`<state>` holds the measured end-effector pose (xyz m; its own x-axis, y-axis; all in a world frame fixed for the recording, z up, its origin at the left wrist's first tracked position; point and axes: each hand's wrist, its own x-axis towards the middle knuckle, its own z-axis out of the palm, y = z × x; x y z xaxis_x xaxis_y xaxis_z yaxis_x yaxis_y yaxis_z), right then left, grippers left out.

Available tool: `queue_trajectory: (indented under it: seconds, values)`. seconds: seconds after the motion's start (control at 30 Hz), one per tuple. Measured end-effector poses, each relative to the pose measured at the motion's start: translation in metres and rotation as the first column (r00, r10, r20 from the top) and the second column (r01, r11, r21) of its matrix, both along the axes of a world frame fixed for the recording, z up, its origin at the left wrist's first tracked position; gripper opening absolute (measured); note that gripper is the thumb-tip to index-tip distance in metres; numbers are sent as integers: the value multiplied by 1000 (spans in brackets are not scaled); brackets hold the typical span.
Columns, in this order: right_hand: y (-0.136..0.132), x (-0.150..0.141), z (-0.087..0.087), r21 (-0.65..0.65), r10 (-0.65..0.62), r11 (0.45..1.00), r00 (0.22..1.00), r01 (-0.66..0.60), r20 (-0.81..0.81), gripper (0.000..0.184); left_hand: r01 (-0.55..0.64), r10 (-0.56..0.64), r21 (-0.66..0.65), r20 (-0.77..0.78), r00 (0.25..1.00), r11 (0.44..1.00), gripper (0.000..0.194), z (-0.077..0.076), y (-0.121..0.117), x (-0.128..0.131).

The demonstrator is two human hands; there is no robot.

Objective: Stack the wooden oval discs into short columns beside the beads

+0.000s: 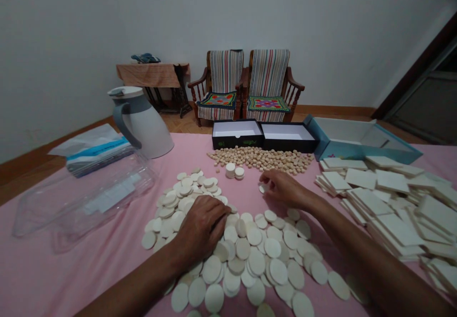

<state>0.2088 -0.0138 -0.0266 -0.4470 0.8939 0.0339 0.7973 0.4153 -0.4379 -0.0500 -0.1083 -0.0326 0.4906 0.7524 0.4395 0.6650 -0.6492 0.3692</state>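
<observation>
Fingers of the right hand (284, 188) grasp a pale round wooden disc (262, 189); left hand (204, 219) over loose similar discs (256, 262), grip indeterminable. Sideways brush could topple short disc stacks (230, 170) left of right fingers.

Thin, round, cream-coloured discs (257, 262) lie flat or tilted over one another in a loose heap, spreading beneath and around the left grip (205, 224) and across the near side of the right grip (283, 189). One pale disc (262, 188) sits at the right grip's fingertips, partly hidden. Left of it, slightly farther off, two short, upright stacks (230, 170) stand side by side, the left one taller.
</observation>
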Motion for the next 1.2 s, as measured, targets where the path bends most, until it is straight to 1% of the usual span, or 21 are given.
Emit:
queue_trajectory:
  seconds: [0.07,0.13,0.23,0.3,0.43,0.53,0.63,0.73,0.77,0.83,0.87,0.93,1.0,1.07,1.13,1.2]
  values:
    - [-3,-1,-8,5,-5,1000,999,5,54,28,1,-1,-2,-1,1000,1000,18,0,0,0]
    - [-6,-2,-12,20,-19,1000,997,17,75,24,5,-5,-9,-2,1000,1000,19,0,0,0]
    - [-4,-7,-10,39,-37,999,997,34,66,20,9,-9,-11,1,1000,1000,19,1,0,1]
    - [2,-14,-4,78,-37,996,999,35,15,21,6,-6,-9,4,1000,1000,19,2,0,1]
    - [20,-34,5,217,16,976,988,18,-154,29,2,-2,-15,0,1000,1000,17,2,-1,2]
    - [34,-50,2,258,37,966,980,15,-197,29,5,-5,-4,0,1000,1000,18,2,-1,1]
    - [43,-60,-2,254,42,967,981,8,-191,33,6,-6,-5,-2,1000,1000,19,2,-1,0]
    - [42,-62,-1,270,40,963,978,18,-205,36,3,-3,-15,-8,1000,1000,19,2,-2,0]
    - [40,-61,0,281,36,959,975,27,-219,34,3,-4,-17,-10,1000,1000,19,2,-2,0]
    - [31,-58,3,290,12,955,971,60,-240,24,3,-3,-22,-16,1000,1000,19,2,-2,0]
    - [25,-56,4,275,0,959,972,66,-235,19,1,-1,-23,-18,1000,1000,19,2,-2,0]
    - [13,-54,3,194,5,980,982,32,-188,18,-2,1,-28,-20,1000,1000,19,1,-2,0]
    - [2,-55,0,86,68,995,991,-58,-112,20,-4,3,-31,-18,1000,1000,19,1,-1,0]
    - [-6,-58,-5,11,135,991,990,-135,-47,22,-3,2,-31,-16,1000,1000,19,1,-1,0]
    - [-9,-62,-10,-12,140,990,990,-140,-10,24,1,-1,-30,-14,1000,1000,19,2,-2,0]
    - [-8,-64,-12,-13,96,995,995,-96,-11,24,2,-3,-30,-14,1000,1000,19,2,-2,0]
